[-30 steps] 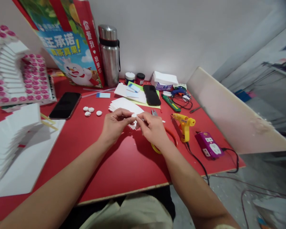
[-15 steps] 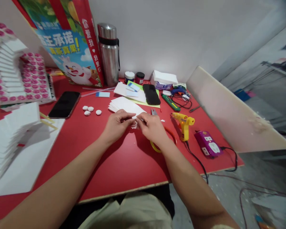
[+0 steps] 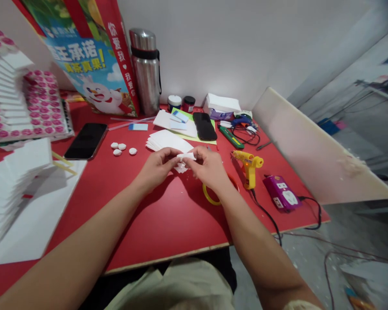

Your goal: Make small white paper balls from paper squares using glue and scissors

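Note:
Between my two hands is a small rolled strip of white paper (image 3: pixel 186 156), held above the red table. My left hand (image 3: pixel 159 167) pinches its left end between thumb and fingers. My right hand (image 3: pixel 208 165) grips the other end. Small white paper scraps (image 3: pixel 181 168) lie just below the fingers. Behind the hands is a fanned stack of white paper sheets (image 3: pixel 168 140). Several small white paper rolls (image 3: pixel 117 152) sit to the left. Under my right forearm, the red and yellow scissor handles (image 3: pixel 210 196) are partly covered.
A yellow glue gun (image 3: pixel 249 165) and a purple power socket (image 3: pixel 281 193) stand at right, with cables. Phones (image 3: pixel 86 141), a steel flask (image 3: pixel 146 71) and a printed bag (image 3: pixel 93 60) are farther back. A white folded-paper model (image 3: pixel 16 185) occupies the left.
The white paper between my fingers now shows as a longer roll, and my right hand has turned slightly around it. The camera view has shifted a little.

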